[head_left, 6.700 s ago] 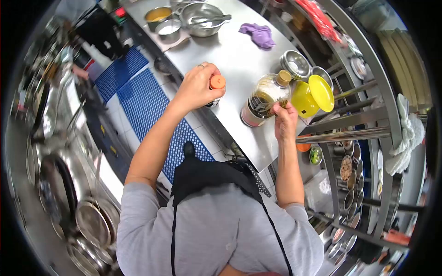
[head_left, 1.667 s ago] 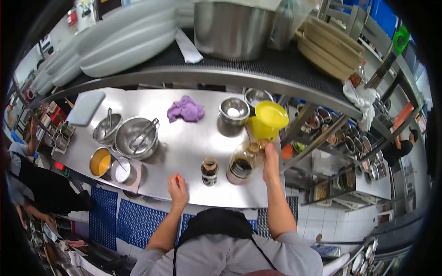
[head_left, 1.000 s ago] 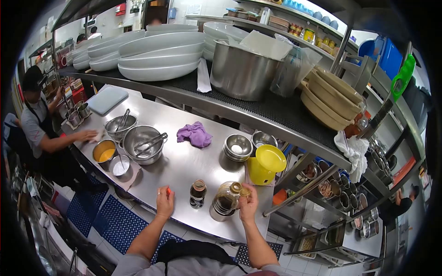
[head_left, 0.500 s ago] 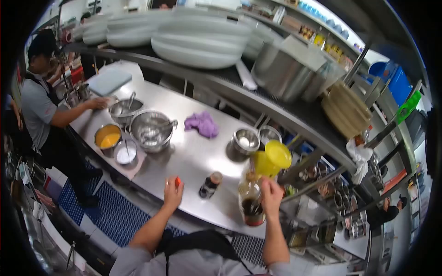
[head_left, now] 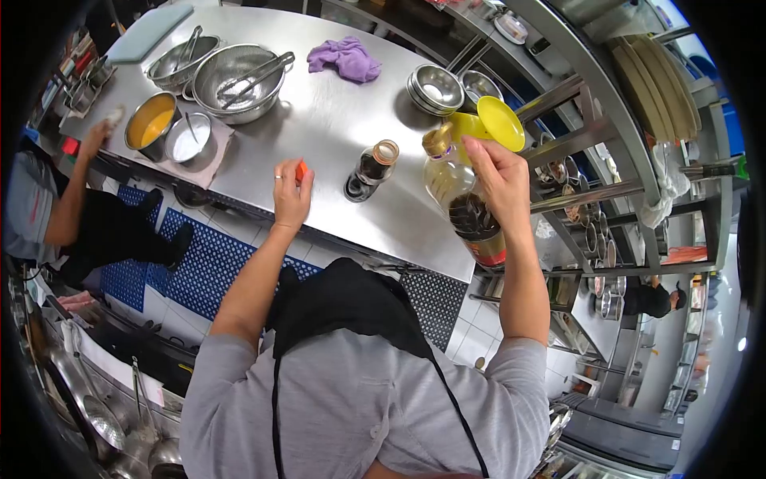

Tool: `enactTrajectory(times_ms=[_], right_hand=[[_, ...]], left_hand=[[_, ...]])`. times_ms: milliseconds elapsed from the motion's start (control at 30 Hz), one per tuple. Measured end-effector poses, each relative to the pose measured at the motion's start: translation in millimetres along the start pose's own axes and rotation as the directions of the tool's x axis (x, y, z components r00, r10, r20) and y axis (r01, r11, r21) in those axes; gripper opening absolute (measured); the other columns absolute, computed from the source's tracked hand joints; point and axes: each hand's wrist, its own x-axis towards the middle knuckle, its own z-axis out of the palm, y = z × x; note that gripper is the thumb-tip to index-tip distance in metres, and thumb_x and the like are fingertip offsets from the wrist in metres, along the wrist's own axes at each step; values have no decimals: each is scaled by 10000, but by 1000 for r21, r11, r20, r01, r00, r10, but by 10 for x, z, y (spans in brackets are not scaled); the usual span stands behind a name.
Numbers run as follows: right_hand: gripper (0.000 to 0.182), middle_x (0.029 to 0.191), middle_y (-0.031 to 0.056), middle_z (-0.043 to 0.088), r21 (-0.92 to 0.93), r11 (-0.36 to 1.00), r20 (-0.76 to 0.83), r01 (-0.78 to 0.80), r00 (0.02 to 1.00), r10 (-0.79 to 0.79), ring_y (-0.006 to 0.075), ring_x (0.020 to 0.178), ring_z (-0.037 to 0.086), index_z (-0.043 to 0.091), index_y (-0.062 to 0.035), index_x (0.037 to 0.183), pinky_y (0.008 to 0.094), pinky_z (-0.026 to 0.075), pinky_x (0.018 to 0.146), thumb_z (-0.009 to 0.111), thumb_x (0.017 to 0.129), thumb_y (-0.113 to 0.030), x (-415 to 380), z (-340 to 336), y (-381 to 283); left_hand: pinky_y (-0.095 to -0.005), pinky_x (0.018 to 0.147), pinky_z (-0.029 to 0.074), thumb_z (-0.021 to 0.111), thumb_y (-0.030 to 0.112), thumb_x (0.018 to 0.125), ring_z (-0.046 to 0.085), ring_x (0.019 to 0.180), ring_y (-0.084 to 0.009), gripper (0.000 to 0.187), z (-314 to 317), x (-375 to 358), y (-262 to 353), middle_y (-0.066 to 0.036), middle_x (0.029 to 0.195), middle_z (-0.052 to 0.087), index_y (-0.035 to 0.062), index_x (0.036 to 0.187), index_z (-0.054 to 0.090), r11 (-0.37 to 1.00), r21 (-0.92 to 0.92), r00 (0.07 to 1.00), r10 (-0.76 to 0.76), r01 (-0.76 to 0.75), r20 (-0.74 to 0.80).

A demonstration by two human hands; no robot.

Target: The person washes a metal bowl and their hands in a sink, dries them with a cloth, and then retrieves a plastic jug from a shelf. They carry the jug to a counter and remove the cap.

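Note:
My left hand (head_left: 292,199), a ring on one finger, pinches a small red cap (head_left: 301,170) over the front part of the steel table (head_left: 267,144). My right hand (head_left: 501,177) is closed at the upper side of a large clear jug (head_left: 476,217), where its handle would be; the fingers hide that part. Dark liquid fills the jug's lower part, a red band runs round its base, and its neck is gold-coloured. Between my hands stands a small bottle of dark liquid (head_left: 369,172) with a pale ring at its mouth. Behind the jug is a yellow container (head_left: 501,124).
Steel bowls (head_left: 437,86) sit at the back right. A purple cloth (head_left: 347,60) lies at the back middle. To the left are a colander (head_left: 209,88), a pot of orange liquid (head_left: 145,128) and a pot of white contents (head_left: 182,152). A co-worker's arm (head_left: 80,180) reaches over the left end.
My view has tilted down, so the table appears higher. Both hands keep their hold on the red cap and the jug. The co-worker's hand has shifted towards the table's front left.

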Motion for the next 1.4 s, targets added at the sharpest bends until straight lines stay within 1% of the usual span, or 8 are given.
enactTrajectory(times_ms=[367, 467, 567, 967, 1067, 1167, 1267, 1400], right_hand=[[365, 720, 141, 669, -266, 963, 184, -32, 979, 84, 196, 678, 636, 713, -3, 998, 319, 490, 676, 626, 915, -348, 165, 153, -202], [368, 716, 149, 671, -264, 964, 190, 8, 981, 44, 216, 672, 640, 716, -6, 991, 329, 491, 678, 624, 914, -354, 209, 194, -170], [395, 645, 33, 604, -269, 962, 222, 52, 975, 9, 86, 632, 516, 705, 31, 962, 268, 436, 604, 648, 920, -357, 251, 209, -145], [381, 625, 48, 600, -372, 925, 295, 75, 955, 41, 89, 599, 510, 709, 9, 937, 268, 423, 582, 647, 918, -366, 337, 204, -242], [377, 621, 70, 606, -392, 909, 286, 139, 958, -23, 110, 598, 537, 714, 1, 960, 285, 438, 593, 648, 915, -368, 355, 210, -228], [371, 624, 88, 612, -436, 893, 302, 115, 953, 24, 130, 602, 557, 719, -14, 979, 297, 452, 607, 651, 910, -372, 369, 189, -297], [352, 755, 196, 676, -472, 878, 315, 77, 945, 87, 337, 728, 664, 731, -43, 973, 389, 496, 710, 633, 898, -373, 384, 163, -380], [360, 758, 203, 675, -481, 872, 319, 93, 945, 75, 340, 731, 663, 730, -35, 970, 398, 494, 711, 634, 895, -373, 389, 146, -384]], left_hand=[[-366, 723, 546, 638, 142, 905, 588, 923, -332, 341, -24, 1, 17, -192, 1130, 521, 17, 1202, 529, 1000, -3, 1000, -5, 5, -5], [-361, 722, 547, 642, 142, 903, 589, 917, -331, 341, -17, 7, -11, -190, 1124, 525, 19, 1199, 526, 1000, 2, 1000, 7, -7, -16], [-361, 711, 542, 645, 147, 902, 589, 907, -327, 344, -16, 4, 6, -186, 1126, 527, 23, 1199, 525, 999, -36, 1000, -7, 6, -23], [-357, 709, 546, 636, 158, 909, 594, 899, -327, 354, -16, 6, -26, -184, 1142, 522, 31, 1220, 522, 999, -46, 1000, -11, 10, -26], [-359, 712, 548, 636, 161, 910, 597, 899, -328, 356, -22, 2, -25, -183, 1147, 521, 34, 1222, 521, 999, -35, 1000, -9, 8, -26], [-357, 711, 552, 635, 164, 911, 600, 895, -323, 355, -26, 4, -16, -182, 1149, 520, 38, 1223, 522, 999, -30, 1000, -16, 15, -23], [-354, 708, 555, 636, 165, 912, 603, 889, -317, 354, -29, 2, 1, -179, 1150, 520, 42, 1224, 522, 999, -41, 999, -22, 21, -25], [-351, 704, 556, 638, 159, 911, 608, 877, -311, 349, -41, 7, 23, -174, 1153, 522, 47, 1223, 528, 998, -36, 999, -44, 44, -15]])
